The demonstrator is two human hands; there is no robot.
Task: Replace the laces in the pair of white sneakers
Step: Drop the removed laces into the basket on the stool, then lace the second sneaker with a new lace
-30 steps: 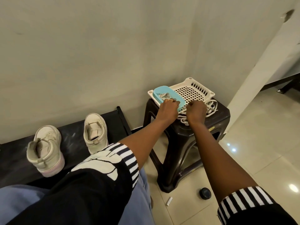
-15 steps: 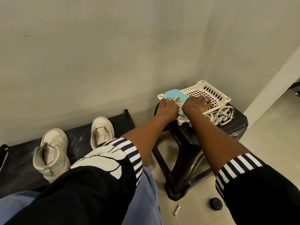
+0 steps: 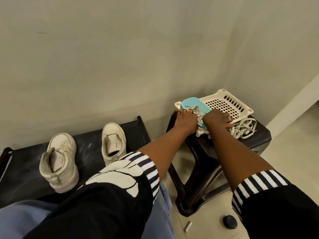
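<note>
Two white sneakers without laces stand on a black bench: one (image 3: 59, 161) at the left, the other (image 3: 113, 141) further right. A light blue dish (image 3: 195, 104) holding laces sits in a cream perforated tray (image 3: 226, 105) on a dark plastic stool (image 3: 259, 135). My left hand (image 3: 185, 120) grips the dish's near rim. My right hand (image 3: 218, 120) rests on the tray's front edge, fingers over a loose pile of pale laces (image 3: 243, 127) lying on the stool.
The wall stands close behind the bench (image 3: 89, 147) and stool. On the tiled floor by the stool's legs lie a small black round cap (image 3: 229, 221) and a small white cylinder (image 3: 188, 226). My knees fill the lower frame.
The view has shifted so the stool sits further right. My right hand moved from the stool's front up onto the tray beside the blue dish; my left hand stays at the dish.
</note>
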